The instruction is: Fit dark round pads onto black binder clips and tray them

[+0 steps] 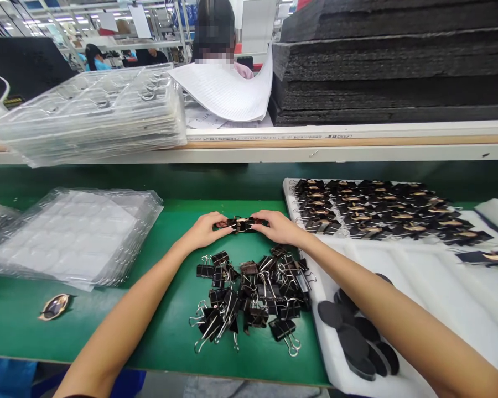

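Above the heap of binder clips (269,293), a small tan piece with black binder clips on it (244,224) spans the gap between my hands. My left hand (205,229) pinches its left end, fingers closed. At the other end, my right hand (279,225) grips it between thumb and fingers. The fingers cover both ends, so the piece's full shape is hidden. The loose clips lie on the green mat (166,326), just nearer to me than the hands. Rows of similar clipped tan pieces (382,210) rest on a white foam tray (435,293) to the right.
Several black discs (354,337) lie on the foam under my right forearm. Clear plastic trays (66,237) are stacked at left, with an oval tan-rimmed piece (55,307) before them. A shelf edge (249,153) crosses behind, holding more trays and black foam sheets (390,72). A person sits beyond.
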The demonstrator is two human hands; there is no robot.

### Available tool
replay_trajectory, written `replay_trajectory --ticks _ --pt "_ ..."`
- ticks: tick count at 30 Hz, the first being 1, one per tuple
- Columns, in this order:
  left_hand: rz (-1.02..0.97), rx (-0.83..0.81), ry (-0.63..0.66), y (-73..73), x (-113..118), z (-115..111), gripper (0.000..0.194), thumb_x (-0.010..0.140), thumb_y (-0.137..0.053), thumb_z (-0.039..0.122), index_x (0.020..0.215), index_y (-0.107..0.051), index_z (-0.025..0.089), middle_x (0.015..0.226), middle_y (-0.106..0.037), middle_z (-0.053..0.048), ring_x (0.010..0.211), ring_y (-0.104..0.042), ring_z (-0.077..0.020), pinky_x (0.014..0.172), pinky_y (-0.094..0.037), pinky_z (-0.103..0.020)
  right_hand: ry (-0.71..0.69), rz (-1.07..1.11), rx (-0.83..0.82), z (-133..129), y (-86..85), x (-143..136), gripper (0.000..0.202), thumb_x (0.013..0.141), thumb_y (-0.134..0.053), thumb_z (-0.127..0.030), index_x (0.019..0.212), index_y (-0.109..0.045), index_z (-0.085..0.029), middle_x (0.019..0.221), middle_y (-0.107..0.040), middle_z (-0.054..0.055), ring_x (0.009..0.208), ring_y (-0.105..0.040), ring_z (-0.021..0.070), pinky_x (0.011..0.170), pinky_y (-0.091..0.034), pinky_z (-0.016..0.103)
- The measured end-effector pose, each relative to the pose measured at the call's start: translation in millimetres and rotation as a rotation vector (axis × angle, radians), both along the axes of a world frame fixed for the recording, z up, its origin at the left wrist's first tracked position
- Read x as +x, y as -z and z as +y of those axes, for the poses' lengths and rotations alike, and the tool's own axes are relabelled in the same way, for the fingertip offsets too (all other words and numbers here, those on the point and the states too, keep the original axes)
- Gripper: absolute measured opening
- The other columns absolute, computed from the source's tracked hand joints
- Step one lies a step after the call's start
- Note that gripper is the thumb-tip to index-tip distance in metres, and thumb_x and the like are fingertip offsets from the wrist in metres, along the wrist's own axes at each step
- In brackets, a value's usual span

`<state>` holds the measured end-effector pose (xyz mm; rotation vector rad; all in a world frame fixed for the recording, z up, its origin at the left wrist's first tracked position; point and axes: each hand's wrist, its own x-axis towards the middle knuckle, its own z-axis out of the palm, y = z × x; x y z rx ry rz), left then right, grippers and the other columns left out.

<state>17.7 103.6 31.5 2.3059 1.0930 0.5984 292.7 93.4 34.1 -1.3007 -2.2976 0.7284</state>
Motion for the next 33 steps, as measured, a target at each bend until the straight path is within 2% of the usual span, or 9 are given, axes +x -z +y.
replay_trajectory --ticks 9,15,19,23,25,28,33 --pt "0.0 -0.031 0.059 -2.7 0.5 4.5 0.034 0.094 -0.061 0.051 0.094 -0.074 0.02 0.085 -0.063 -0.003 0.082 -0.06 -0.0196 0.073 -0.045 -0.032 -0.036 -0.091 0.016 -0.9 -7.8 0.3 0.03 0.097 -0.061 -0.031 0.122 -0.074 -0.019 0.105 -0.072 0.01 0.097 -0.067 0.0275 0.092 -0.05 0.04" --pt "-0.011 -0.035 0.038 -0.1 -0.5 3.4 0.035 0.094 -0.06 0.052 0.09 -0.073 0.02 0.083 -0.062 -0.003 0.079 -0.059 -0.0185 0.071 -0.043 -0.03 -0.035 -0.093 -0.021 1.5 -12.4 -2.3 0.026 0.096 -0.06 -0.031 0.113 -0.075 -0.018 0.102 -0.072 0.01 0.094 -0.066 0.0272 0.088 -0.049 0.038" --pt "-0.103 -0.107 -0.058 1.1 2.1 -0.7 0.036 0.092 -0.059 0.051 0.085 -0.069 0.018 0.082 -0.063 -0.002 0.076 -0.057 -0.0166 0.07 -0.041 -0.028 0.015 0.103 -0.209 -0.9 -8.2 -4.2 0.026 0.095 -0.058 -0.034 0.109 -0.072 -0.018 0.101 -0.073 0.007 0.09 -0.065 0.0237 0.083 -0.048 0.035" --pt "-0.115 -0.157 -0.098 1.3 6.8 -3.1 0.046 0.097 -0.048 0.055 0.077 -0.065 0.016 0.072 -0.06 0.0 0.069 -0.051 -0.0148 0.065 -0.036 -0.027 0.085 0.349 -0.394 -7.2 -3.8 -7.1 0.03 0.093 -0.058 -0.04 0.105 -0.071 -0.016 0.097 -0.073 0.006 0.088 -0.064 0.0212 0.083 -0.047 0.034" --pt "-0.099 -0.151 -0.103 1.7 8.8 -3.4 0.05 0.097 -0.046 0.056 0.072 -0.063 0.016 0.068 -0.057 0.0 0.067 -0.049 -0.0143 0.063 -0.034 -0.027 0.137 0.404 -0.428 -10.1 -2.2 -9.8 0.032 0.09 -0.061 -0.042 0.102 -0.072 -0.015 0.091 -0.072 0.005 0.087 -0.063 0.0209 0.084 -0.046 0.034" --pt "-0.126 -0.177 -0.151 2.1 10.3 -3.0 0.05 0.094 -0.05 0.058 0.075 -0.068 0.016 0.068 -0.058 0.0 0.066 -0.047 -0.0139 0.062 -0.032 -0.026 0.195 0.466 -0.445 -11.7 0.3 -14.1 0.035 0.085 -0.066 -0.044 0.1 -0.074 -0.014 0.087 -0.072 0.005 0.087 -0.063 0.0209 0.087 -0.046 0.035" --pt "-0.146 -0.202 -0.174 1.6 9.7 -2.1 0.052 0.092 -0.053 0.06 0.08 -0.074 0.015 0.068 -0.061 0.0 0.065 -0.047 -0.014 0.06 -0.031 -0.026 0.195 0.501 -0.463 -8.0 1.8 -13.0 0.037 0.084 -0.067 -0.046 0.101 -0.074 -0.014 0.09 -0.073 0.005 0.089 -0.064 0.0204 0.089 -0.046 0.034"
